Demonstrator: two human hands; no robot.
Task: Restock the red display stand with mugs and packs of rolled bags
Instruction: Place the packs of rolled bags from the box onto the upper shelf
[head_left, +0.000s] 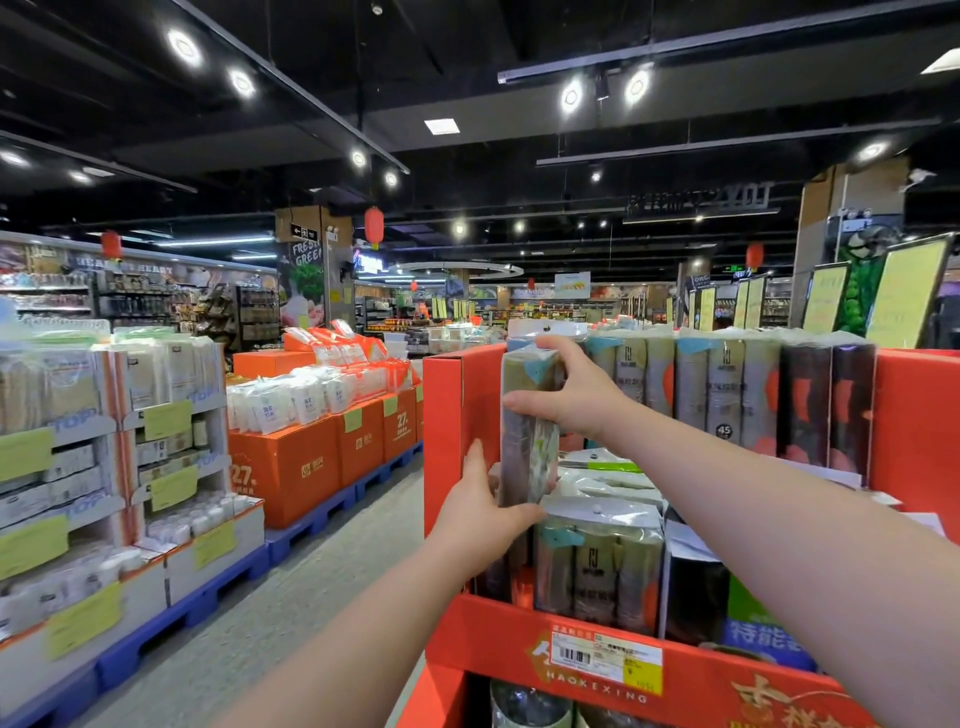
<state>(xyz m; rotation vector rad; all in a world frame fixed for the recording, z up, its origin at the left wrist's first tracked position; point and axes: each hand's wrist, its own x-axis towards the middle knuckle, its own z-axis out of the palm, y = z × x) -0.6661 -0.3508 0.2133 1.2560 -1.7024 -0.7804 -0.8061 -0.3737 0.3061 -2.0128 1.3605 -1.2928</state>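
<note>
A tall pack of rolled bags (527, 415), grey and olive in clear wrap, stands upright at the left end of the red display stand (457, 415). My right hand (569, 389) grips its top from the right. My left hand (480, 512) holds its lower end from the left. Along the stand's back row, more packs of rolled bags (711, 384) stand upright, grey ones and darker ones. Another grey pack (597, 561) stands in the front row just below my left hand. No mugs can be made out for sure.
The stand's red front lip (519, 639) carries a barcode label. To the left, across a grey aisle floor (311, 587), are orange boxes on blue pallets (311, 457) and white shelving with yellow price tags (104, 467). Store shelves fill the background.
</note>
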